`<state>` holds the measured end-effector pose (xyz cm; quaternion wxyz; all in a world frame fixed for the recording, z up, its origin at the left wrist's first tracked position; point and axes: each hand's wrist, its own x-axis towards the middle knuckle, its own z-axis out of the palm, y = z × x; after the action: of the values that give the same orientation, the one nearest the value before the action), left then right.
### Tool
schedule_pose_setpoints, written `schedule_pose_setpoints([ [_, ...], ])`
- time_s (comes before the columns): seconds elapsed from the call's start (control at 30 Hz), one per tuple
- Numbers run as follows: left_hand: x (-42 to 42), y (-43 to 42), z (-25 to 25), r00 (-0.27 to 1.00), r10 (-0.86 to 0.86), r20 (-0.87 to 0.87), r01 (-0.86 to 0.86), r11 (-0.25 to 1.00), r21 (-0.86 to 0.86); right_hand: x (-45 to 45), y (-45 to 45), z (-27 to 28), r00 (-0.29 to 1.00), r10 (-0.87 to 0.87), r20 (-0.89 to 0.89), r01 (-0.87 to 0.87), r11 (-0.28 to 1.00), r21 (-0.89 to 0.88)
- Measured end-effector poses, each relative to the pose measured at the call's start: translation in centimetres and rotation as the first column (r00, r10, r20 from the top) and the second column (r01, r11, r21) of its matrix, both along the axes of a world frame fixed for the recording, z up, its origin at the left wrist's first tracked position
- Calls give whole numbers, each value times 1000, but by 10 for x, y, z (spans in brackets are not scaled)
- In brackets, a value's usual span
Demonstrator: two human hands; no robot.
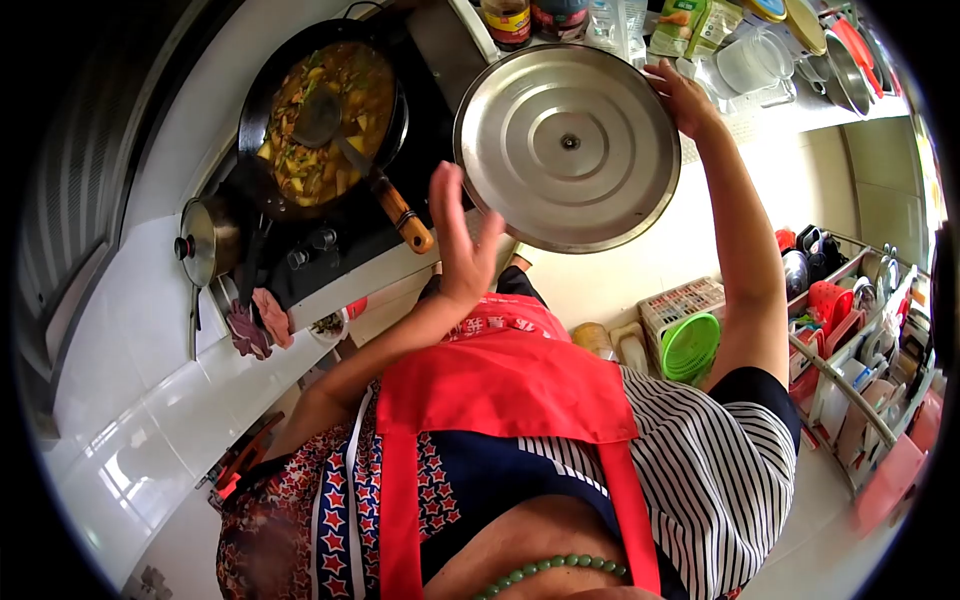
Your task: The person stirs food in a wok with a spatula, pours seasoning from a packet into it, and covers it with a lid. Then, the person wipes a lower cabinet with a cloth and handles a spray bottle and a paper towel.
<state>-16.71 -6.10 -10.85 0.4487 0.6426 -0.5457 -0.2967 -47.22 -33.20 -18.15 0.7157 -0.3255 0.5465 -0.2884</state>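
A large round metal lid [570, 200] is held up over the floor, its ringed face with a small central bolt turned to the camera. My right hand [688, 102] grips its right rim. At the lid's lower left edge is my left hand [465, 245], fingers apart; whether it touches the rim I cannot tell. To the left, a black wok [253, 115] on the stove holds a chunky stew [340, 75] in brown broth. A metal ladle [317, 118] rests in the stew, its wooden handle [405, 218] sticking out over the stove's front edge.
A small lidded pot [205, 240] stands left of the stove knobs, near hanging cloths [262, 322]. Jars [507, 22], packets and a clear jug [752, 62] line the far counter. On the right are a green basket [690, 347] and a crowded dish rack [850, 385].
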Motion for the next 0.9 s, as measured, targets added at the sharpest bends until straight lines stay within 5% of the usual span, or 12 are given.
schedule_pose_setpoints([
  [0.07,-3,10,11,904,-269,331,329,934,-139,-4,-5,0,995,-79,-65,74,995,-74],
  [0.17,-27,-9,20,853,-491,177,517,839,-167,-8,-29,-14,966,-159,-204,116,971,-209],
  [0.27,-47,-44,32,858,-508,-72,497,857,-135,4,-49,-14,960,-74,-269,9,973,-232],
  [0.3,-56,-55,33,794,-468,-389,496,868,-33,6,-53,-13,962,-26,-270,-36,975,-221],
  [0.4,-75,-90,66,527,-77,-847,451,870,202,13,-67,-16,953,37,-300,-84,986,-146],
  [0.5,-88,-130,75,509,69,-858,428,845,322,23,-79,-24,947,81,-309,-109,991,-74],
  [0.6,-91,-171,64,559,27,-828,417,855,309,24,-84,-31,925,38,-378,-87,990,-115],
  [0.73,-90,-204,36,548,52,-835,433,836,336,25,-74,-38,932,-177,-317,137,980,-144],
  [0.9,-98,-212,27,504,134,-853,410,832,373,14,-54,-15,895,-402,-194,286,849,-444],
])
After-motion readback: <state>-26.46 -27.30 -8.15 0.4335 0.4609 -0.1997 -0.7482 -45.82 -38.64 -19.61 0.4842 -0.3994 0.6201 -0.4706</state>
